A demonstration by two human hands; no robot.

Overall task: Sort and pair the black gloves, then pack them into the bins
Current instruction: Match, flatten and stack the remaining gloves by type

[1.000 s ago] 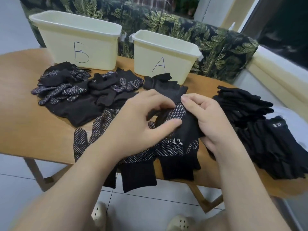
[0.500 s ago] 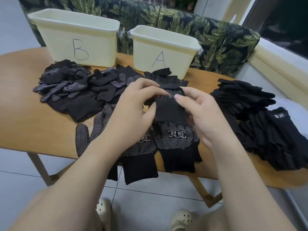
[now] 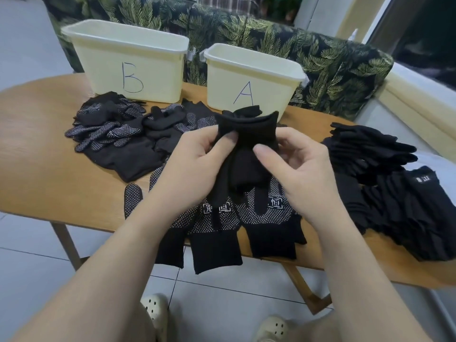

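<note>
Both my hands hold up a plain black glove [image 3: 246,134] by its cuff, above the table's near edge. My left hand [image 3: 195,164] pinches the cuff's left side and my right hand [image 3: 293,166] grips its right side. The glove's fingers hang down between my palms. Under it, dotted black gloves [image 3: 222,218] lie flat with their cuffs over the table edge. Bin B [image 3: 128,60] and bin A [image 3: 251,80] stand at the back; their insides are hidden.
A heap of dotted and plain gloves [image 3: 118,137] lies at the left, in front of bin B. A pile of plain black gloves [image 3: 394,188] covers the table's right end. The wooden table [image 3: 37,154] shows bare wood at the left. A leaf-patterned sofa [image 3: 333,65] stands behind.
My hands have lifted the plain glove off the dotted gloves and turned its cuff upward. The dotted gloves stay flat on the table.
</note>
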